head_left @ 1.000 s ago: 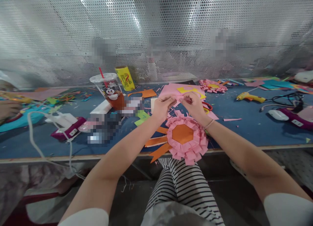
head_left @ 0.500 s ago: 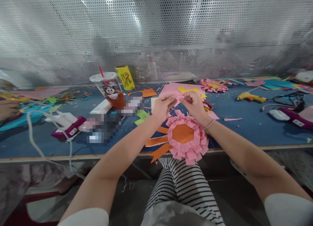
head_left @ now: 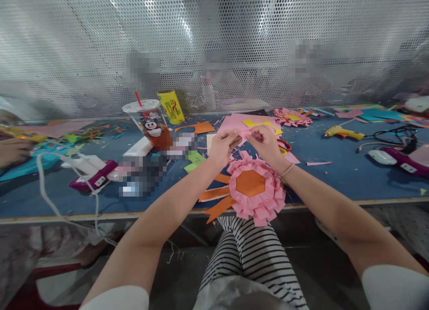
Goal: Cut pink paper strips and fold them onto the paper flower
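Between my two hands a small strip of pink paper [head_left: 243, 134] is stretched, pinched at both ends. My left hand [head_left: 224, 145] is closed on its left end, fingers and thumb together. On the other end, the fingers of my right hand [head_left: 264, 142] are pressed together in a pinch. Just below them, at the table's near edge, lies a pink paper flower [head_left: 275, 196] with an orange centre and orange paper strips [head_left: 216, 194] sticking out to its left. Red-handled scissors [head_left: 284, 145] are partly hidden behind my right hand. A pink sheet [head_left: 234, 121] lies behind my hands.
A drink cup [head_left: 152, 124] with a red straw stands at the left, beside a yellow box [head_left: 171, 106]. A yellow glue gun [head_left: 343, 132] and a second paper flower [head_left: 292, 117] lie to the right. Another person's hand [head_left: 13, 151] is at the far left.
My hands stay nearly in place; the right fingers have shifted slightly on the pink paper strip. At the far left, the other person's hand has moved a little.
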`<state>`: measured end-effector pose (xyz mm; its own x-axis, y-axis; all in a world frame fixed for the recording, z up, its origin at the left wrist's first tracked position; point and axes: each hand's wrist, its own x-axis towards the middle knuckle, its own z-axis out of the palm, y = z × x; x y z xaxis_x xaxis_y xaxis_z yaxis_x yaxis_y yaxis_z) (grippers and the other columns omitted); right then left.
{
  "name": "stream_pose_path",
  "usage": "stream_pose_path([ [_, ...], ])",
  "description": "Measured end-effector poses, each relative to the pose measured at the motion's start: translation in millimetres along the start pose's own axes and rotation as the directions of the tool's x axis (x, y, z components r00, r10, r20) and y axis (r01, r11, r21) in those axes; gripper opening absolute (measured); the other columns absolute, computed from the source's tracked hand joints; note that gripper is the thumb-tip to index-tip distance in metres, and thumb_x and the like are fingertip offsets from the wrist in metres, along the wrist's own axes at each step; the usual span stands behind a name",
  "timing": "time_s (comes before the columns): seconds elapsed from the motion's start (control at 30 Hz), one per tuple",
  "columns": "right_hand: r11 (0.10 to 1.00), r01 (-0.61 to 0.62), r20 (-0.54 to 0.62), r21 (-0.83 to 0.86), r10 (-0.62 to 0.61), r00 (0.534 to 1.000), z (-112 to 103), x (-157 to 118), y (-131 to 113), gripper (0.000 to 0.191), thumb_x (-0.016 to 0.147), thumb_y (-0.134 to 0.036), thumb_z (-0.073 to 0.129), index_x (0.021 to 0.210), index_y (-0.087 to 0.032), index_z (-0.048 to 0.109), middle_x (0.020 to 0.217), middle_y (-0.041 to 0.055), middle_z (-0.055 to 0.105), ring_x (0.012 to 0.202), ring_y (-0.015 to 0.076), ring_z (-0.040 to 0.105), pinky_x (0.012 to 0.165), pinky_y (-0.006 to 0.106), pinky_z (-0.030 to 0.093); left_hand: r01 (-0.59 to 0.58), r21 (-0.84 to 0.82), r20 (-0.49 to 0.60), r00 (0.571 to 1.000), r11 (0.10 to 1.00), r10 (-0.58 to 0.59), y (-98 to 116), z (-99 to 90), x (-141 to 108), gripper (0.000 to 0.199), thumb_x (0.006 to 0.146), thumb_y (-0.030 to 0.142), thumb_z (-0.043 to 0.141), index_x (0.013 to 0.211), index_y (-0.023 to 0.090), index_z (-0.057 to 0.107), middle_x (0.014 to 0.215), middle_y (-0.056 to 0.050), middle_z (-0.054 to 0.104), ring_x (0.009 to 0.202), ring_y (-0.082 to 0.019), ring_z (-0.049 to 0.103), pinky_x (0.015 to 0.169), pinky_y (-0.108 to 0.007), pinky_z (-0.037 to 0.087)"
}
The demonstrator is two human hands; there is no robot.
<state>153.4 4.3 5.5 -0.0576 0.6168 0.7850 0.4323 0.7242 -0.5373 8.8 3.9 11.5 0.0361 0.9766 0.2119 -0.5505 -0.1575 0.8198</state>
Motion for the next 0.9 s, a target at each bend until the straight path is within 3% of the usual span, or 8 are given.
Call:
stream_pose_path([
  [0.3,0.999,-0.050,0.005,0.006,0.050,0.999,-0.6,-0.1,0.7,0.013,0.075,-0.027,0.057,0.069,-0.020,0.048,0.074,0.0013,0.054,0.072,0.0152,0.049,0.069,0.031,0.040,0.024,0.061,-0.005,1.000,0.998,-0.024,2.5,2.0,-1.8,0.038,0.063,0.050,0.066,0.072,0.013,0.063,0.069,-0.006,0.066,0.069,-0.016,0.065,0.079,-0.033,0.050],
  [0.57,0.998,-0.068,-0.002,0.005,0.068,0.998,0.1,-0.1,1.5,0.013,0.074,-0.029,0.057,0.070,-0.020,0.049,0.074,0.0016,0.055,0.073,0.0154,0.050,0.069,0.031,0.040,-0.055,0.170,0.086,0.995,0.984,0.041,-1.1,-0.9,-2.7,0.030,0.058,0.038,0.073,0.075,0.014,0.066,0.072,-0.004,0.068,0.074,-0.015,0.065,0.081,-0.032,0.049],
  [0.9,0.993,-0.114,-0.012,0.019,0.114,0.993,-0.2,-1.0,0.6,0.014,0.075,-0.031,0.056,0.072,-0.019,0.050,0.073,0.0010,0.053,0.067,0.0133,0.047,0.064,0.028,0.040,-0.086,0.192,0.067,0.995,0.978,0.074,-2.8,0.7,-4.1,0.026,0.056,0.031,0.075,0.075,0.013,0.068,0.068,-0.003,0.067,0.067,-0.012,0.063,0.076,-0.029,0.050],
])
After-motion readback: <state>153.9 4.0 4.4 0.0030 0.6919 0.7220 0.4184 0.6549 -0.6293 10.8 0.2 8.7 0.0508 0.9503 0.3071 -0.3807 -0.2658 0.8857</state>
